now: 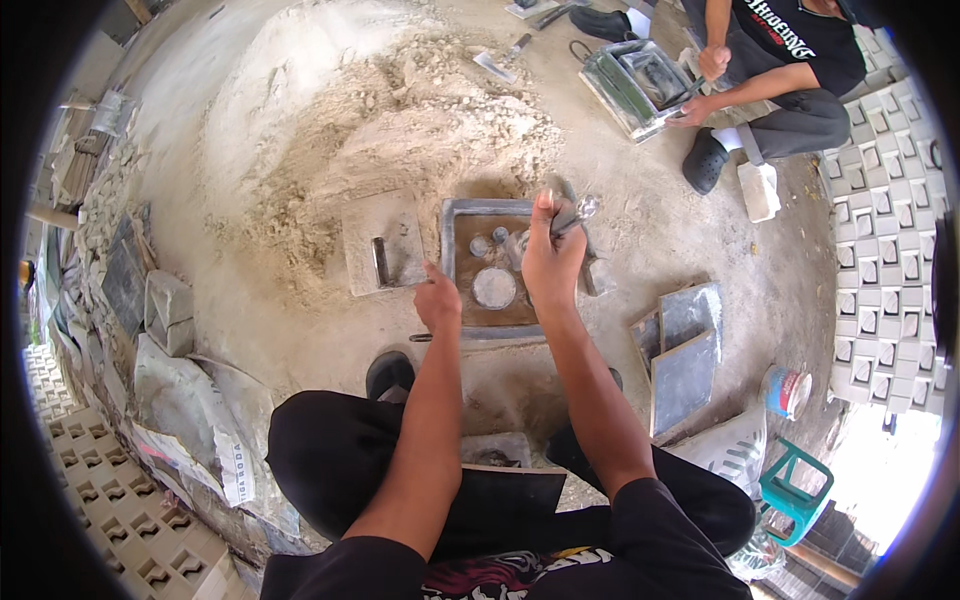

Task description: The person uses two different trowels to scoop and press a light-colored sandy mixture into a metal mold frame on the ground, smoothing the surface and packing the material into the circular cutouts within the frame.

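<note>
Grip of the right hand (553, 258) is closed on a silvery metal tool (587, 208); beneath, a grey rectangular frame (490, 207) is apparently being worked. Leftward, the left hand (438, 302) is curled, hold unclear. Steady control seems called for next.

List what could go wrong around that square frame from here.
The right hand grips a shiny-ended tool by the right side of the frame; a slip might knock the round pieces inside. The left hand is close to the frame's left side, so a bump might shift it. Loose powder is heaped just beyond; some might spill in.
</note>
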Demonstrator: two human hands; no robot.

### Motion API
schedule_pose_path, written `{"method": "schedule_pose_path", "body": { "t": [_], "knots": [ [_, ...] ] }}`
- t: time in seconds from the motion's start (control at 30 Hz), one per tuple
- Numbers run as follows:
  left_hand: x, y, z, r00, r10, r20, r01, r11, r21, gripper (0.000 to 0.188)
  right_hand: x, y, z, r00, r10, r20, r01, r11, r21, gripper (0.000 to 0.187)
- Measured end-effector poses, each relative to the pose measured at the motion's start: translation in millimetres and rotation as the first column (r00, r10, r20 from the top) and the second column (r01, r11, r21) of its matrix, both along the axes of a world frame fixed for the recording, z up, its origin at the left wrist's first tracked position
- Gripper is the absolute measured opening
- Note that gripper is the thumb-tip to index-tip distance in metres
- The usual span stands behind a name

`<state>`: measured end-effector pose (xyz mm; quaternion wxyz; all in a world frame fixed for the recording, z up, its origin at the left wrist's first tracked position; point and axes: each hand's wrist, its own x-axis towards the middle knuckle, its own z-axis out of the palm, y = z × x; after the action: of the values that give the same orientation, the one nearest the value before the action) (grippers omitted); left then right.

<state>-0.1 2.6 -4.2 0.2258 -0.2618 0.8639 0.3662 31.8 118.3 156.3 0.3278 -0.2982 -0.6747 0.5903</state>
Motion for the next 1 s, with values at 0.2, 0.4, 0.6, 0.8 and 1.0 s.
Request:
{"method": "schedule_pose_path", "body": {
  "t": [0.2,0.4,0.6,0.8,1.0],
  "knots": [
    [-2,-3,-1,1.0,-0.016,0.015,0.015,0.999,0.035,0.076,-7,5,-18,0.992,0.041,0.117,-0.062,0.982,0.179,0.043],
    [-1,2,3,0.999,-0.023,0.035,0.022,0.999,0.028,0.076,-4,15,-24,0.996,0.092,-0.008,-0.092,0.996,-0.011,0.047],
    [0,2,-2,0.999,0.03,0.034,-0.03,1.0,0.004,0.079,-3,2,-25,0.984,-0.069,-0.166,0.05,0.992,-0.112,0.033],
    [1,3,4,0.999,-0.001,0.034,0.0,0.999,0.037,0.075,5,-6,-27,0.975,-0.15,-0.165,0.14,0.988,-0.071,0.02],
    [-1,0,-3,1.0,-0.006,0.021,0.005,0.999,0.038,0.074,6,-19,-36,0.958,-0.159,-0.238,0.151,0.987,-0.05,0.015]
  ]
}}
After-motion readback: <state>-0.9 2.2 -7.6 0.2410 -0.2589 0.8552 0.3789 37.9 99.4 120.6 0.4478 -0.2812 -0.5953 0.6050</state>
